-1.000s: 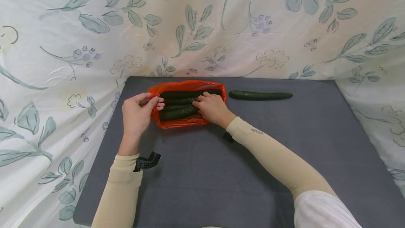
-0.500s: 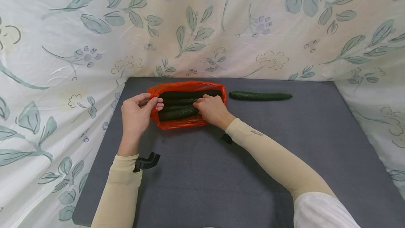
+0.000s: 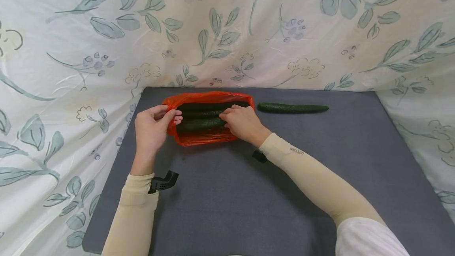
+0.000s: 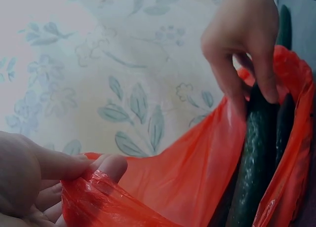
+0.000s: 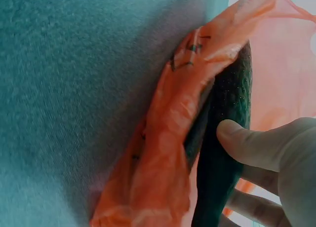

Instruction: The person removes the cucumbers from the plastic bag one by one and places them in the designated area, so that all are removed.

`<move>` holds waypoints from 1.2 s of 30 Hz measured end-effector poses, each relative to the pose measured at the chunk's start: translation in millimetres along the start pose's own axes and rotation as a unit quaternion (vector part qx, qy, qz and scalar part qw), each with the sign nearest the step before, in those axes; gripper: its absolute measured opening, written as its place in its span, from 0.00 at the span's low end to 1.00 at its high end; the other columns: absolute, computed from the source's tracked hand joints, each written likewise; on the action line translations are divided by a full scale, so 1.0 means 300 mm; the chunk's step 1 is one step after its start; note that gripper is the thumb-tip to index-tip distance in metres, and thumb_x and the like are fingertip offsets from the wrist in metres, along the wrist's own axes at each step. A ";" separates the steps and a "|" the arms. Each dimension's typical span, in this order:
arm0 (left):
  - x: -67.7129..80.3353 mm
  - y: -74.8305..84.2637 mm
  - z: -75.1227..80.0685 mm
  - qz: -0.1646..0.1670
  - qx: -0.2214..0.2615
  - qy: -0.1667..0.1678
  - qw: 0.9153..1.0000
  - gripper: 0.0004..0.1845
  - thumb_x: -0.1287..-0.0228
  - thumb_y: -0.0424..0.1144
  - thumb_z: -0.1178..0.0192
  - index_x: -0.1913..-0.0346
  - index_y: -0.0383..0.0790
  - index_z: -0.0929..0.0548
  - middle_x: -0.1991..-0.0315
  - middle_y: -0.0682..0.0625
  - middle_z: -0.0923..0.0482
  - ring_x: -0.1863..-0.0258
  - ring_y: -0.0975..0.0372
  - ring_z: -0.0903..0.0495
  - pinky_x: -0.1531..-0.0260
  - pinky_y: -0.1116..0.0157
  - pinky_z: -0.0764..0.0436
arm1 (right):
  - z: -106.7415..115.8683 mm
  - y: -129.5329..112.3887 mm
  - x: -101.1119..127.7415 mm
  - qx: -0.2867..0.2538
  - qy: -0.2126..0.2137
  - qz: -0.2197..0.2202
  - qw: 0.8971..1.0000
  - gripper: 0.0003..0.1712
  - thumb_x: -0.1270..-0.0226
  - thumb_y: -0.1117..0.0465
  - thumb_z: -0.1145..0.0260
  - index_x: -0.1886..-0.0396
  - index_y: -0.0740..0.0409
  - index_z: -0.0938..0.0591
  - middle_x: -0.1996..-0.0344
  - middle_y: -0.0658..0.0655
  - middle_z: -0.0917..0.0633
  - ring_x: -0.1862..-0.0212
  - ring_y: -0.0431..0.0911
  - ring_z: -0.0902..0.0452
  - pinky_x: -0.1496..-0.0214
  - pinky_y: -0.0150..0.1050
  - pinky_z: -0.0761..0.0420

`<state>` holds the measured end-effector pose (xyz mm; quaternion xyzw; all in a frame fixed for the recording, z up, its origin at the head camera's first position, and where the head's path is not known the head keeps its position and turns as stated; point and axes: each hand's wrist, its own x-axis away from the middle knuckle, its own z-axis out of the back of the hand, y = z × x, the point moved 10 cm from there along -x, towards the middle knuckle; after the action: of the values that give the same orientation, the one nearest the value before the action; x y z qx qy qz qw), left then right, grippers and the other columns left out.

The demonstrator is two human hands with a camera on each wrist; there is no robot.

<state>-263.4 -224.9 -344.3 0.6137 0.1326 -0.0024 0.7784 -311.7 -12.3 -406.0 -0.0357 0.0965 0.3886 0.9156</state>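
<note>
The left hand [image 3: 152,127] is pinching the orange bag [image 3: 199,139] mouth at far left of the worktop [image 3: 249,192]; the right hand [image 3: 242,123] is gripping a cucumber [image 3: 199,124] inside (thin plastic may be tearing if tugged).

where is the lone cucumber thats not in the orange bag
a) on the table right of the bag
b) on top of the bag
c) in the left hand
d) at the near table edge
a: the lone cucumber lies on the table to the right of the orange bag, apart from it and from both hands.
</note>
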 end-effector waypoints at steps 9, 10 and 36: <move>-0.001 0.011 -0.005 -0.003 -0.006 0.001 1.000 0.17 0.32 0.35 0.33 0.45 0.28 0.16 0.61 0.37 0.12 0.69 0.57 0.10 0.64 0.64 0.12 | 0.065 0.040 0.046 -0.017 0.000 -0.013 1.000 0.22 0.35 0.57 0.25 0.41 0.50 0.14 0.46 0.51 0.13 0.49 0.50 0.18 0.72 0.45 0.14; -0.001 0.012 -0.005 -0.003 -0.006 0.002 1.000 0.17 0.32 0.35 0.32 0.45 0.28 0.16 0.61 0.37 0.12 0.69 0.57 0.10 0.64 0.64 0.12 | 0.073 0.045 0.050 -0.017 0.001 -0.013 1.000 0.22 0.34 0.57 0.26 0.41 0.50 0.14 0.46 0.52 0.13 0.49 0.50 0.19 0.72 0.45 0.14; 0.002 0.024 -0.023 0.000 0.003 -0.005 1.000 0.16 0.32 0.35 0.32 0.46 0.28 0.16 0.61 0.36 0.12 0.68 0.56 0.10 0.63 0.64 0.12 | 0.185 0.230 0.218 -0.083 0.047 -0.034 0.995 0.25 0.37 0.65 0.25 0.38 0.52 0.15 0.43 0.52 0.14 0.43 0.50 0.20 0.61 0.50 0.13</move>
<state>-263.1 -216.5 -339.1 0.6162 0.1286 -0.0057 0.7770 -308.6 89.7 -364.4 -0.1326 0.1056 0.3620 0.9166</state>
